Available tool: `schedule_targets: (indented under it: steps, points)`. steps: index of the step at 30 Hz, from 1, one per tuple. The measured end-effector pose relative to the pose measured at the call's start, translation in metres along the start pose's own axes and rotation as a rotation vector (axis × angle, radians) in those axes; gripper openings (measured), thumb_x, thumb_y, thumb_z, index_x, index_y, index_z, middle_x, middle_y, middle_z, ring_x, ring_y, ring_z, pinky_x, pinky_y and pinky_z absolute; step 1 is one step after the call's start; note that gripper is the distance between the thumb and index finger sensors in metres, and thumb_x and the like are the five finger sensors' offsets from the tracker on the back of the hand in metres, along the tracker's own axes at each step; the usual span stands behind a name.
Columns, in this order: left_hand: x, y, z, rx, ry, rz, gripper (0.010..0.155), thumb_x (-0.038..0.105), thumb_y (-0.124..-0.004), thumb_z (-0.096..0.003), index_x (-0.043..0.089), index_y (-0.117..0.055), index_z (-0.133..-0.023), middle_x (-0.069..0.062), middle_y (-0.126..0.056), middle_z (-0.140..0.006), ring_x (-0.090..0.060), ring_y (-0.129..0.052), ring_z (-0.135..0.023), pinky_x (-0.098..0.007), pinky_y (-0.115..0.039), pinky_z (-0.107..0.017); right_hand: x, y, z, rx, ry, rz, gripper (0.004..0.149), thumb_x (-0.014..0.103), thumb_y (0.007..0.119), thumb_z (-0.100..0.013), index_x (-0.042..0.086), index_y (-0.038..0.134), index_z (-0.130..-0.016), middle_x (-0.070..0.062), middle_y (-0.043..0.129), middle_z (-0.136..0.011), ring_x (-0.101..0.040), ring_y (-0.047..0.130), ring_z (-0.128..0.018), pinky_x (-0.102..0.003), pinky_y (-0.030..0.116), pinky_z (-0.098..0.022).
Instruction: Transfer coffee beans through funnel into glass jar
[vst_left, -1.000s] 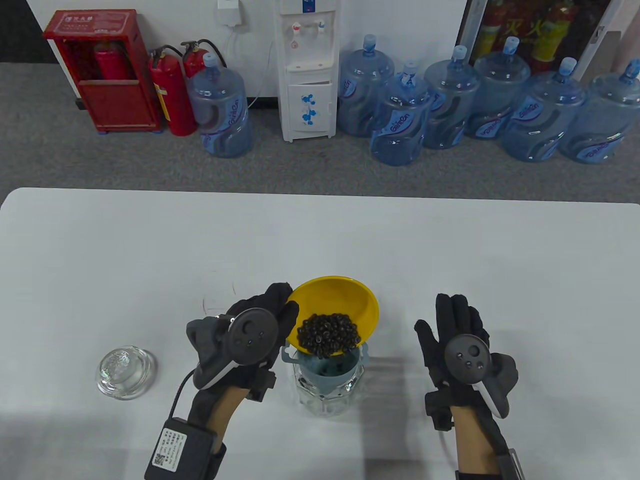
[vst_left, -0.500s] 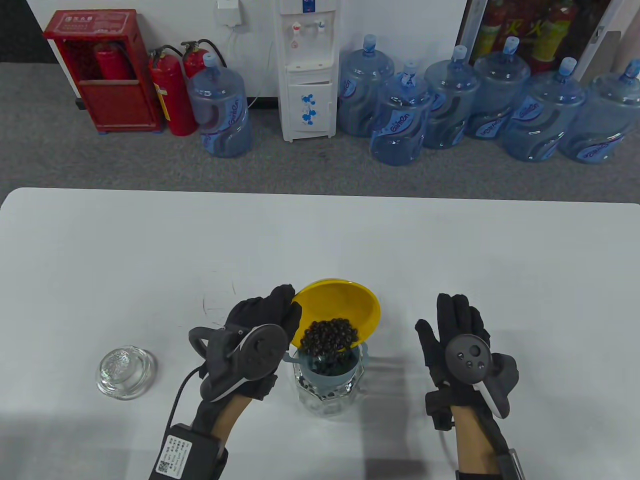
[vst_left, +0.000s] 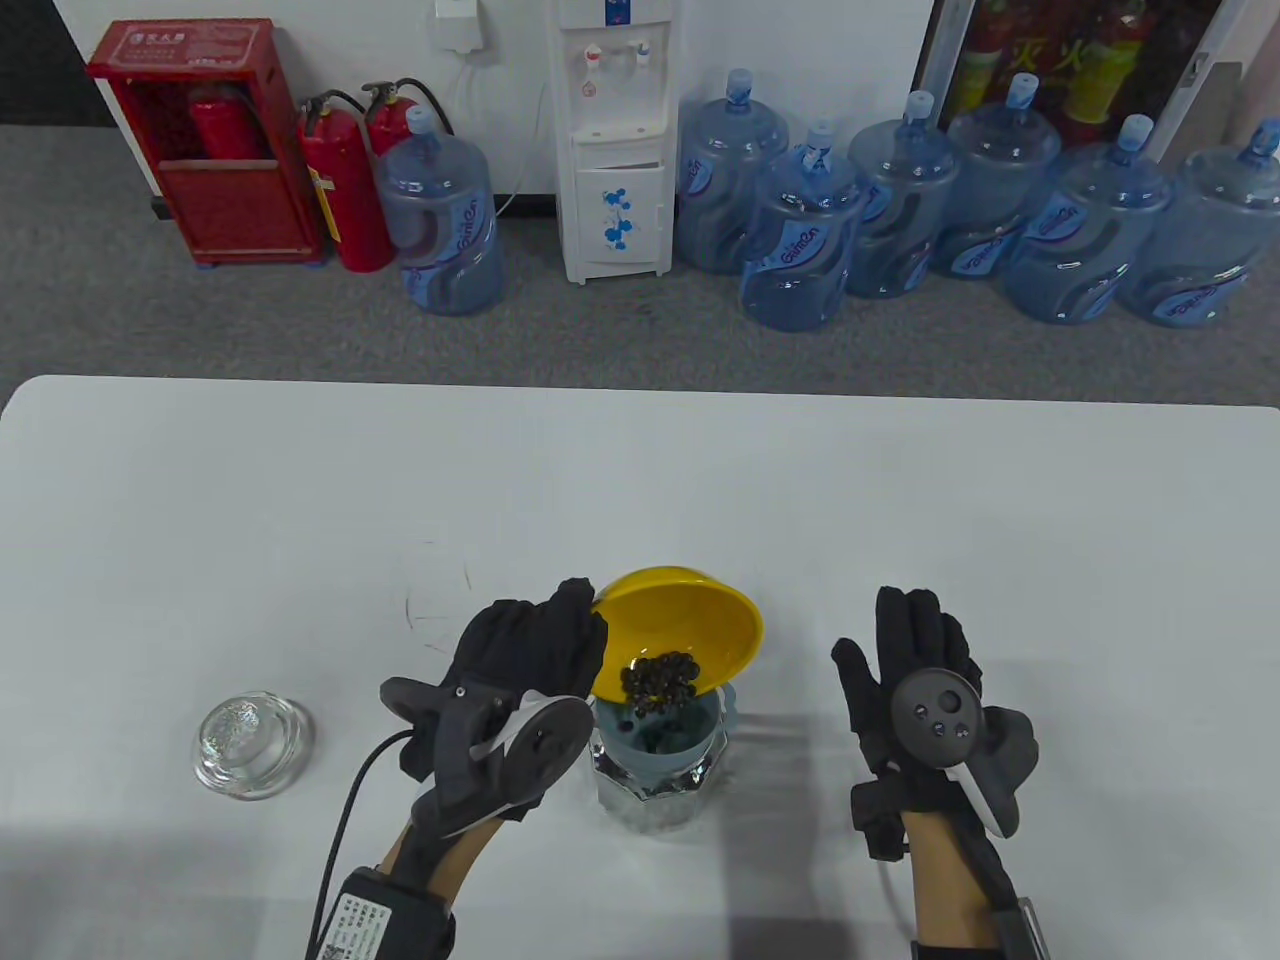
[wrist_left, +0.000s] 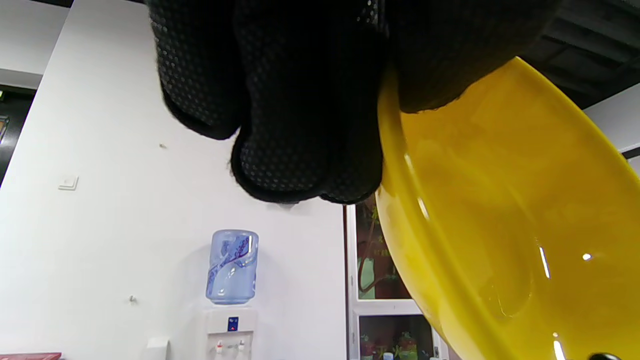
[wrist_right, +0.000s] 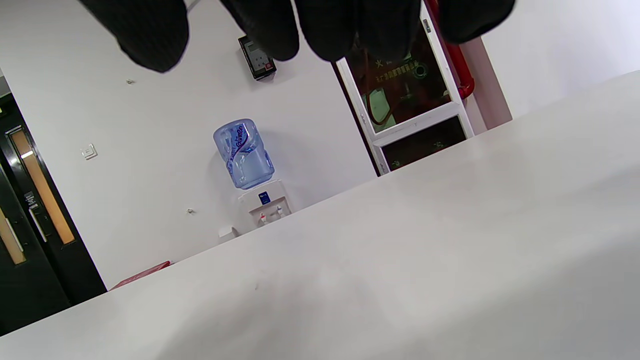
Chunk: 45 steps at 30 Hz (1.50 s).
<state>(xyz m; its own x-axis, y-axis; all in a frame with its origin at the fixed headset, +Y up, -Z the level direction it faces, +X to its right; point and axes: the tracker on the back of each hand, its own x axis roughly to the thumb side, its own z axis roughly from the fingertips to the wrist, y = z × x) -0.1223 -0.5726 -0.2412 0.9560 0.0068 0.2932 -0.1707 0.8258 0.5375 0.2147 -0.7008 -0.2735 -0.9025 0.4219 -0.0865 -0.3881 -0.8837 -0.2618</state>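
Pouring step, read from the near table edge outward. Your right hand (vst_left: 915, 690) lies flat on the table (vst_left: 900, 480), fingers spread wide and holding nothing, at 3 o'clock from the jar (vst_left: 655, 775); keep it ready to steady the glass. The jar stands upright with the grey-blue funnel (vst_left: 665, 735) seated in its mouth. Your left hand (vst_left: 530, 650) grips the yellow bowl (vst_left: 690, 625) at its 9 o'clock rim, the thumb inside the rim and the fingers (wrist_left: 300, 125) closed on the outside. The bowl tilts toward you, its low lip over the funnel, and the remaining coffee beans (vst_left: 660, 682) gather at that lip. Steepen the tilt gradually so that the beans slide in a narrow stream; a sudden tip may choke the funnel or send beans over its edge. The glass lid (vst_left: 252, 745) rests well apart at 9 o'clock.
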Motion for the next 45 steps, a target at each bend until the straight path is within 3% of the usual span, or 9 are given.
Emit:
schedule_targets:
  steps: [13,23,27,35,45]
  points:
    - [0.009,0.01,0.012,0.101,-0.088,-0.089,0.039,0.043,-0.085,-0.052,0.021,-0.082,-0.084,0.009,-0.106,-0.061,-0.011,-0.115,-0.05,-0.037,-0.092,-0.055,0.0,0.0,0.0,-0.005,0.005,-0.007,0.072,0.059,0.062,-0.067,0.019,0.045,-0.124,-0.018,0.038,-0.128,-0.047,0.044,-0.115,-0.069,0.045,-0.077]
    - [0.011,0.021,0.014,0.168,-0.084,-0.114,0.039,0.044,-0.084,-0.052,0.021,-0.082,-0.084,0.009,-0.106,-0.06,-0.01,-0.115,-0.05,-0.037,-0.092,-0.055,0.0,-0.001,0.0,-0.006,0.005,-0.005,0.072,0.059,0.062,-0.067,0.018,0.045,-0.124,-0.018,0.038,-0.128,-0.047,0.044,-0.115,-0.069,0.045,-0.077]
    - [-0.004,0.026,0.008,0.157,0.015,-0.06,0.039,0.043,-0.085,-0.052,0.019,-0.083,-0.083,0.008,-0.106,-0.058,-0.01,-0.115,-0.045,-0.036,-0.093,-0.053,0.0,-0.001,0.0,-0.006,0.006,-0.007,0.072,0.059,0.061,-0.067,0.018,0.044,-0.124,-0.018,0.038,-0.128,-0.047,0.044,-0.115,-0.069,0.045,-0.077]
    - [-0.069,0.016,-0.001,0.066,0.331,0.187,0.04,0.04,-0.085,-0.0525,0.014,-0.085,-0.083,0.005,-0.106,-0.054,-0.012,-0.114,-0.04,-0.038,-0.093,-0.049,-0.001,-0.001,0.0,0.002,0.012,-0.007,0.072,0.059,0.061,-0.067,0.018,0.044,-0.124,-0.019,0.038,-0.128,-0.047,0.044,-0.115,-0.069,0.045,-0.077]
    - [-0.151,-0.052,0.007,-0.178,0.72,0.201,0.042,0.036,-0.081,-0.0551,0.008,-0.082,-0.087,-0.001,-0.103,-0.055,-0.016,-0.112,-0.039,-0.043,-0.09,-0.046,-0.002,-0.001,0.0,0.006,0.018,-0.003,0.073,0.059,0.061,-0.067,0.018,0.044,-0.124,-0.019,0.038,-0.128,-0.047,0.044,-0.115,-0.069,0.045,-0.077]
